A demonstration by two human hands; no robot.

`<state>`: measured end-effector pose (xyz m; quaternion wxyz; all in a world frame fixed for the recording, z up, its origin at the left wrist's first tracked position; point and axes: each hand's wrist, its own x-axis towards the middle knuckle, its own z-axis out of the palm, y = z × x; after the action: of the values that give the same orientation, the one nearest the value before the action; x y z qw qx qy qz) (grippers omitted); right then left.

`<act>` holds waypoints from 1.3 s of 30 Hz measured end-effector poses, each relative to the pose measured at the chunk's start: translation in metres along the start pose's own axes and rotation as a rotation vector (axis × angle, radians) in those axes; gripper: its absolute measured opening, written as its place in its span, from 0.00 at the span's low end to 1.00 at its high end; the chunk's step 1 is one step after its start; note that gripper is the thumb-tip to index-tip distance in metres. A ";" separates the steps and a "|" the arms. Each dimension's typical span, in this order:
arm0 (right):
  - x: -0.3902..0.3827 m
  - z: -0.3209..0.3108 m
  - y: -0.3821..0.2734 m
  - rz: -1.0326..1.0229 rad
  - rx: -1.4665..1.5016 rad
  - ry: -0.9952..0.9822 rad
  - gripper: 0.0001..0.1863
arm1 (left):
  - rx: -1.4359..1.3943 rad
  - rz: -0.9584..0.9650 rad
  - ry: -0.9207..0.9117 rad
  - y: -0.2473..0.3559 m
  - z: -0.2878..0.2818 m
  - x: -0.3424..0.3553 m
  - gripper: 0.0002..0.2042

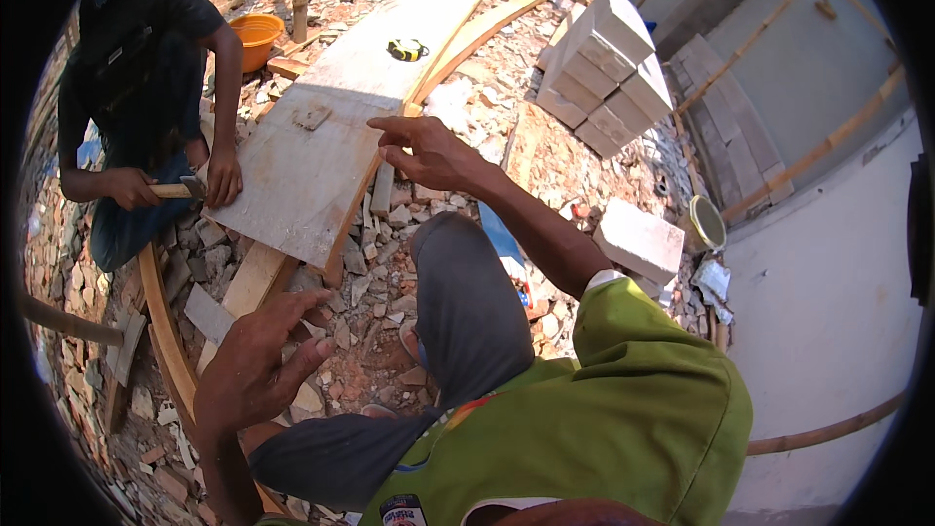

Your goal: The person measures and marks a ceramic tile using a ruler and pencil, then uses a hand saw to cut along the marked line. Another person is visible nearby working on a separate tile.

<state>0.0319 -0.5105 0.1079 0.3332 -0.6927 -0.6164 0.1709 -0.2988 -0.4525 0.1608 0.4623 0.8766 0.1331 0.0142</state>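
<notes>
My right hand (pixel 429 150) reaches out beside the right edge of a long pale wooden board (pixel 302 170). Its index finger is stretched over that edge, the others are partly bent, and nothing is in it. My left hand (pixel 261 360) hangs in the air before my left knee, empty, with thumb and fingers apart. Below it lie wooden planks (pixel 255 282) and a curved timber strip (pixel 168 331). At the board's left side a co-worker (pixel 146 97) crouches, holding a hammer (pixel 180 190) in one hand and resting the other on the board's edge.
A black-and-yellow tape measure (pixel 407 50) lies on the board. Pale blocks (pixel 604 68) are stacked to the right, with a single block (pixel 639 239) and a bucket (pixel 705 222) nearer. An orange basin (pixel 257 41) stands behind the co-worker. Broken rubble (pixel 370 302) covers the ground.
</notes>
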 end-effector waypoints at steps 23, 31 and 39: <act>0.006 0.071 0.008 -0.097 -0.502 -0.688 0.23 | 0.365 -0.100 -0.253 -0.111 0.082 0.049 0.19; 0.006 0.070 -0.008 -0.041 -0.451 -0.670 0.22 | 0.389 -0.161 -0.305 -0.113 0.077 0.036 0.19; 0.005 0.075 -0.028 -0.049 -0.437 -0.670 0.23 | 0.362 -0.076 -0.221 -0.139 0.080 0.031 0.21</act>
<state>-0.0360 -0.4860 0.0736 -0.0372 -0.6383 -0.7291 0.2442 -0.2873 -0.4349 -0.0013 0.3095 0.9358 0.1152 -0.1236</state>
